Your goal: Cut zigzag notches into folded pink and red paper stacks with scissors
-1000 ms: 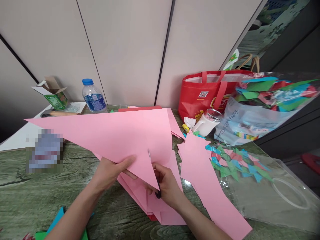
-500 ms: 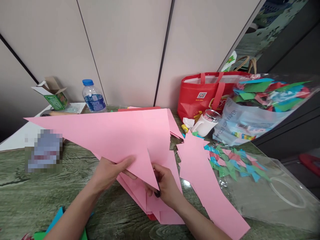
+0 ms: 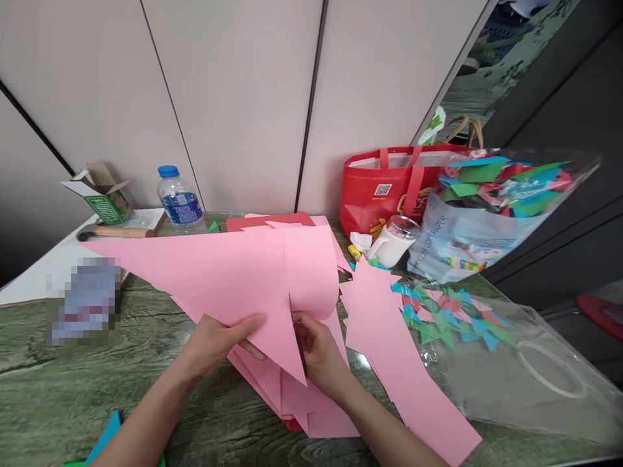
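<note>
A large pink sheet of paper [image 3: 228, 272] with a long point to the left is held up over the table. My left hand [image 3: 219, 340] pinches its lower edge, thumb on top and fingers underneath. My right hand [image 3: 321, 357] is closed around scissors [image 3: 300, 353], mostly hidden by paper and fingers; a dark strip of them shows along a slit in the sheet. Right of the slit, the paper curls over. Beneath both hands lies a pile of pink paper [image 3: 331, 425]. More cut pink sheets [image 3: 389, 344], with jagged upper ends, lie to the right.
Behind stand a water bottle [image 3: 180, 204], a small open box [image 3: 104, 198], a red bag [image 3: 365, 188] and a white mug [image 3: 394, 243]. On the right are a plastic bag of coloured scraps [image 3: 506, 188] and loose paper pieces [image 3: 452, 318]. A wooden-handled tool [image 3: 121, 231] lies at left.
The pink sheet's left tip has shifted right and slightly down, and its right part curls more. The scissors' dark strip now shows along the slit. The view has shifted slightly.
</note>
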A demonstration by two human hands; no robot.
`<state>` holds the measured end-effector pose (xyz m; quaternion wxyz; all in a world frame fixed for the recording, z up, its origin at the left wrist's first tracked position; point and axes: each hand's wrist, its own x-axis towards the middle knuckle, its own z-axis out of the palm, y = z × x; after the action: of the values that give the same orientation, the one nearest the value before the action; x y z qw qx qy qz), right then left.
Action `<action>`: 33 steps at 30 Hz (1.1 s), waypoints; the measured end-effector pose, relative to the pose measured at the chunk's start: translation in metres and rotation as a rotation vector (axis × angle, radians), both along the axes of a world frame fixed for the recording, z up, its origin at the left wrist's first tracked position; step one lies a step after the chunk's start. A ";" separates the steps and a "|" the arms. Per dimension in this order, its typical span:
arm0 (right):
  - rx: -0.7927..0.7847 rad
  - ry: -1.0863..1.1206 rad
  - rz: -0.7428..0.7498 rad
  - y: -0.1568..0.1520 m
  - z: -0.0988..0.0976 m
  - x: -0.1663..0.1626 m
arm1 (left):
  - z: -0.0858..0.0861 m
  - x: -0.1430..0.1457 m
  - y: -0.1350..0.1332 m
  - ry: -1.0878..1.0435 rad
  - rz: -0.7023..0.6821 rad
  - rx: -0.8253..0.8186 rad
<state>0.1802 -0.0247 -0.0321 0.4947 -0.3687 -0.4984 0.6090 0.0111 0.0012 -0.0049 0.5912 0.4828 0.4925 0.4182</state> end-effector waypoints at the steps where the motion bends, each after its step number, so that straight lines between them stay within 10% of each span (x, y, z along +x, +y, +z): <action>1: 0.004 -0.003 -0.001 0.000 0.000 0.000 | 0.000 0.000 0.000 0.010 0.003 0.003; 33: -0.058 0.094 -0.013 -0.002 -0.005 -0.004 | -0.004 -0.002 -0.001 0.030 0.030 0.046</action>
<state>0.1763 -0.0265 -0.0366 0.5105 -0.3572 -0.4545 0.6366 0.0092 0.0000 -0.0084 0.5660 0.4949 0.4990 0.4308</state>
